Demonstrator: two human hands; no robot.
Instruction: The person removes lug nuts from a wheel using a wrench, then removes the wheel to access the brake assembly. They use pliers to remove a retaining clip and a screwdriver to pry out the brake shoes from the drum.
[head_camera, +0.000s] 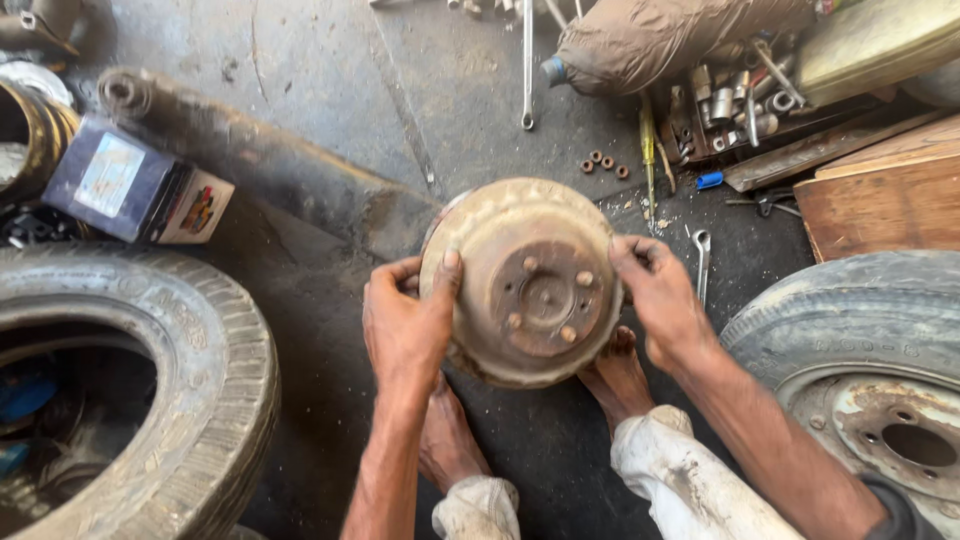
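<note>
Left hand (405, 322) and right hand (657, 297) both gripping opposite rims of rusty brake drum (525, 282), holding it above bare feet (618, 375).

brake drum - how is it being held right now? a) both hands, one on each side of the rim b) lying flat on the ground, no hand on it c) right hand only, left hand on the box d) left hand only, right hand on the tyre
a: the left hand grips the left edge of the rusty brake drum and the right hand grips its right edge, holding it above the person's bare feet.
</note>
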